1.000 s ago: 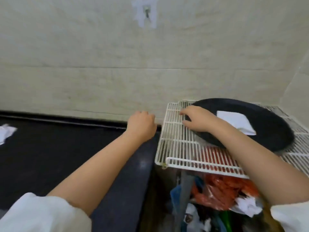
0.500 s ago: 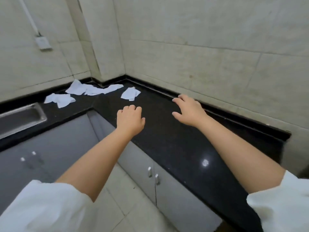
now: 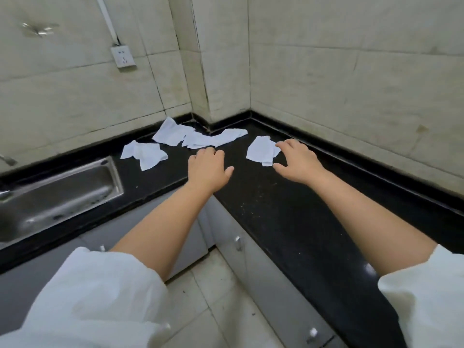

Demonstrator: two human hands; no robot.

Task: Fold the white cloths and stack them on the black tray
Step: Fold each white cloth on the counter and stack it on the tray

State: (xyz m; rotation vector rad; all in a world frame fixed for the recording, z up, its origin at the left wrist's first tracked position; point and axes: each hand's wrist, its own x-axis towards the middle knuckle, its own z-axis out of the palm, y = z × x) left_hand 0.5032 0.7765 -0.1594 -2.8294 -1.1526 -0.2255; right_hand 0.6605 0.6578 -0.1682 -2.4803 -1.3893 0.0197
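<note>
Four white cloths (image 3: 262, 150) lie ahead; right hand (image 3: 297, 162), spread, now touches the nearest, left hand (image 3: 207, 169) loosely curled, empty; both have moved closer.

One view only — head-worn, wide-angle, looking forward and steeply down along both forearms into the inner corner of an L-shaped black counter (image 3: 288, 217). Camera sits close above the arms: sleeves (image 3: 95, 297) fill the bottom edge, the wall corner (image 3: 200, 71) rises at top centre, straight lines bow toward the frame edges. Sink (image 3: 62, 189) at left margin, floor (image 3: 226, 297) directly below — no second view to compare.
</note>
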